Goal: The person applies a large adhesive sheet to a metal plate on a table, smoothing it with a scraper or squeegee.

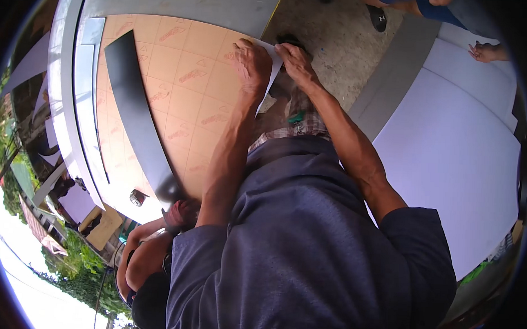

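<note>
White sheet (273, 74) lies beside curled fingers (242, 46) of left hand (254, 65), its corner pinched by right hand (297, 63)

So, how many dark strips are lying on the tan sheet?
1. The dark strip lies lengthwise on the tan sheet, left of the left hand. I can't tell whether another is hidden beneath it.
</note>
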Demonstrator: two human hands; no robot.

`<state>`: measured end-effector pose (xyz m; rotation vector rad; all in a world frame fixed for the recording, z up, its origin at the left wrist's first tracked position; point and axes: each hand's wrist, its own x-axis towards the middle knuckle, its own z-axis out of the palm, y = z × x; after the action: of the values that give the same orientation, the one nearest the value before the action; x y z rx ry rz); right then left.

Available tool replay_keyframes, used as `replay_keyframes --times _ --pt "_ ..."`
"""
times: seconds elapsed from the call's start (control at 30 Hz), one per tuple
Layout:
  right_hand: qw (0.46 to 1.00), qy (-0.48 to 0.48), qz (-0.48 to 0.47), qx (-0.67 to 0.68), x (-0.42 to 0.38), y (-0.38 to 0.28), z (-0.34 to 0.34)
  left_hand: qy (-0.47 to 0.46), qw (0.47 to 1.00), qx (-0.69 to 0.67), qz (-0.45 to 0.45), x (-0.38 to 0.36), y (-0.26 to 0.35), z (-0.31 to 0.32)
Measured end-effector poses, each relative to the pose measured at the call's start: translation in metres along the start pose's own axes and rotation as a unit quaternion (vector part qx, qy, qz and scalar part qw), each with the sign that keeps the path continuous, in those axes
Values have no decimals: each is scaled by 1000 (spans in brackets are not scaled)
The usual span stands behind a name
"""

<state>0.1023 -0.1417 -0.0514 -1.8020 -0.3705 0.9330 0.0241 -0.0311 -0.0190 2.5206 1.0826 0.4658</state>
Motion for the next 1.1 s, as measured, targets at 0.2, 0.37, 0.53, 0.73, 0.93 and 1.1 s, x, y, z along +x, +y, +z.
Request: replay_keyframes --times 0.2,0.37,0.53,0.73,0.93,1.1 --pt "999 -17 0 47 -4 -7 -3 -39 997 -62 -37 12 8 -22" --pt "1000 -3 -25 1 -5 -12 -3 -100 992 -70 -15 31 2 -23" --pt "999 7 -7 -36 -2 -15 0 -40 998 -24 -46 19 -10 -8" --pt "993 10 -13 -119 2 -34 -9 -19 978 -182 -103 18 3 -26" --pt "940 -77 -128 -305 29 -49 -9 -92 988 -81 -90 38 -4 -30" --pt "937 -172 7 -305 46 -74 -16 -57 984 -139 -94 33 -11 -23"
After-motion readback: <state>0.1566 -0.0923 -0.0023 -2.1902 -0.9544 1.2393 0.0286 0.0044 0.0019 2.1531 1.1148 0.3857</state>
